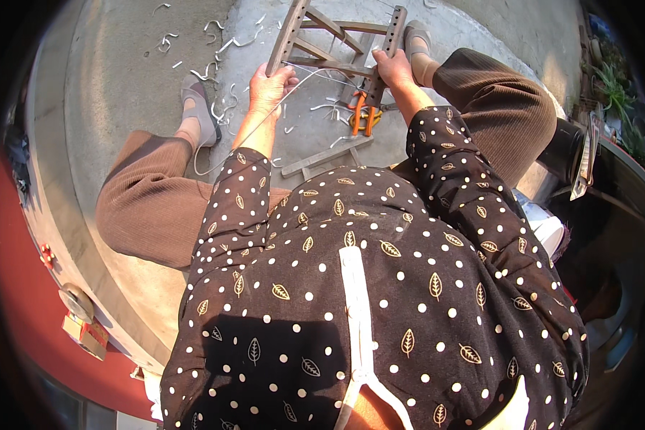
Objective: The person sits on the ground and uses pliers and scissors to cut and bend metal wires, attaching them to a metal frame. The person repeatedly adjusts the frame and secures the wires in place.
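A wooden frame with a row of holes along its side rails (289, 37), like a small stool frame, is held up between my hands. My left hand (269, 89) closes around the near end of its left rail. On the right rail, my right hand (394, 68) grips with the thumb on top. A thin pale cord (312, 73) runs from the frame past my left hand and loops down by my left forearm. Below the frame lie orange-handled pliers (365, 116), close to my right hand. Another wooden piece (327, 156) is nearer to me.
Short white cord scraps (226, 46) are scattered over the concrete floor (186, 36). My shoes (204, 115) stand on either side of the frame. A dark cylindrical container (562, 150) and green plants (613, 93) are at the right; a red surface (21, 272) is at the left.
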{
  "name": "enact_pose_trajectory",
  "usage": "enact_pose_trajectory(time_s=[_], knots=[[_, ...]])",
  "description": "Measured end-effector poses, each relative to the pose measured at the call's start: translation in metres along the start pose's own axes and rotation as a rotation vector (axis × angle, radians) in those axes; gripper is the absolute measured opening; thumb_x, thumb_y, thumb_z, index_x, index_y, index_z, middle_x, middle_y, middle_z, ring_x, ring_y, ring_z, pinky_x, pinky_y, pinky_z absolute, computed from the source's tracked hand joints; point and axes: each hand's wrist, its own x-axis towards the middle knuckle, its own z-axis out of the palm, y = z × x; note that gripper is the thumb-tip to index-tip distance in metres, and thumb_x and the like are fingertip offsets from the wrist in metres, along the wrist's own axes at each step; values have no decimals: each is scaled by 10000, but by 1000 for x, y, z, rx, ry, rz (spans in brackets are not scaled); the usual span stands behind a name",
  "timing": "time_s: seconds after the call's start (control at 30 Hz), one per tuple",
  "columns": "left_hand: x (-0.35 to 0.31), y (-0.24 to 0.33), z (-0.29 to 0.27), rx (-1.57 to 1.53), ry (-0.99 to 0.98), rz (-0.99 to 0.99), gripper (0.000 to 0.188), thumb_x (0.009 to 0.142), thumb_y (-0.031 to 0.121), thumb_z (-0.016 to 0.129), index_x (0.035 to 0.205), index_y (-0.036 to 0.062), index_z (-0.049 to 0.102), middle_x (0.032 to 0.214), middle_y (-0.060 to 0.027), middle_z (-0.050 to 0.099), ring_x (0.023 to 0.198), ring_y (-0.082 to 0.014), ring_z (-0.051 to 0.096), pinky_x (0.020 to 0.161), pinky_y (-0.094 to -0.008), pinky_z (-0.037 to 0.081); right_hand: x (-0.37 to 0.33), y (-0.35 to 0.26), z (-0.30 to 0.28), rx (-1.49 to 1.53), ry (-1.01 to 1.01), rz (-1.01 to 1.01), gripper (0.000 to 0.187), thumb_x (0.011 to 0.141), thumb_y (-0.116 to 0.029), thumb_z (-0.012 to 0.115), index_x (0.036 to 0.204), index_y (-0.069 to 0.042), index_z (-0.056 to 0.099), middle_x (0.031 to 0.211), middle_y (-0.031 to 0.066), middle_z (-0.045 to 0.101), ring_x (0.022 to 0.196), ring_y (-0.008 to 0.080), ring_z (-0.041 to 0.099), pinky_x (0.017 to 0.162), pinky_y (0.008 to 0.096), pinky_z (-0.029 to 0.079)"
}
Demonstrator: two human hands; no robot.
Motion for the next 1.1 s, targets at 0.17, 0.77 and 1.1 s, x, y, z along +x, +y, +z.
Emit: enact_pose_trajectory(time_s=[0.17,0.77,1.1], knots=[[-4,2,14,-53,144,-8,236,757,74,644,948,15,520,739,-74,613,571,-148,606,464,-286,506,4,6,1,46,-40,36,540,775,-341,611,1088,80,482,1030,263,589,987,364,584,866,396,437],[-3,-3,1,213,131,44,364,762,127,688,1048,9,496,842,-76,616,651,-162,626,518,-269,508,1,1,2,11,-60,61,579,784,-362,594,1133,77,447,1109,280,557,1060,377,548,908,402,411],[21,2,-14,639,115,347,470,727,271,694,1095,8,570,889,-83,650,794,-158,610,730,-287,476,-36,4,10,521,-191,265,431,761,-357,678,963,-11,521,778,110,564,567,171,543,508,321,482]])
